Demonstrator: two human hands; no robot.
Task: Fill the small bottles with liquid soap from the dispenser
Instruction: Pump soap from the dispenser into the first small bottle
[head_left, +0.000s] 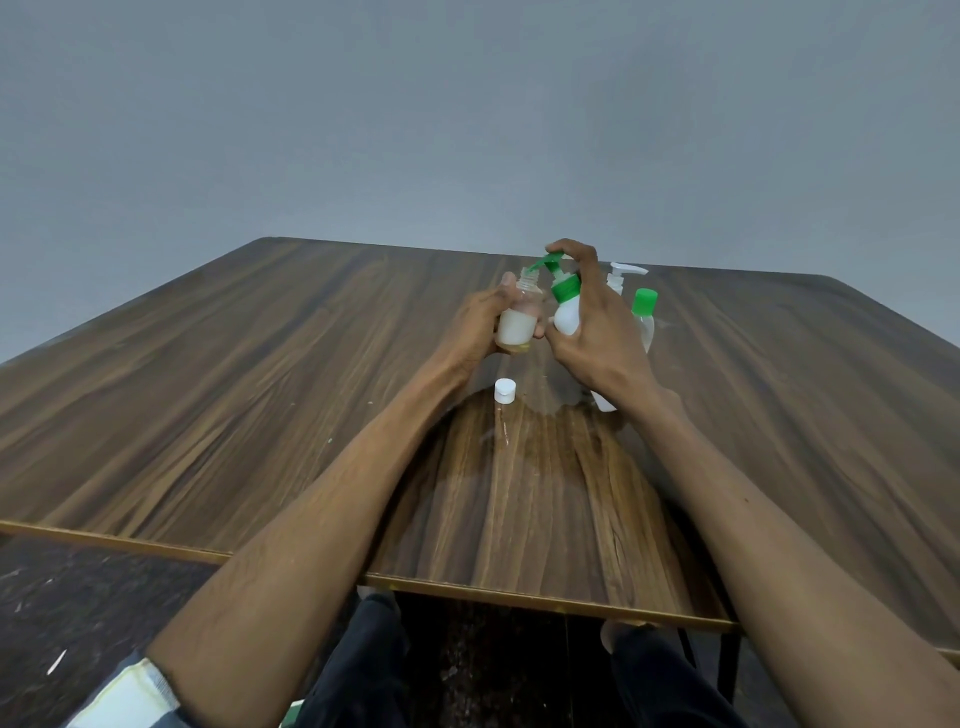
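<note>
My left hand (480, 325) grips a small clear bottle (519, 322), uncapped and more than half full of whitish liquid. My right hand (597, 327) wraps round a white dispenser (566, 312) with a green pump, one finger on top of the pump head. The green nozzle (537, 265) points down at the small bottle's open mouth. Both are held above the wooden table (260, 389). A white cap (505, 391) lies on the table just below my left hand.
Behind my right hand stand a white pump bottle (621, 275) and a clear bottle with a green cap (644, 312). Another white object (604, 402) shows under my right wrist. The table's front edge is near my lap.
</note>
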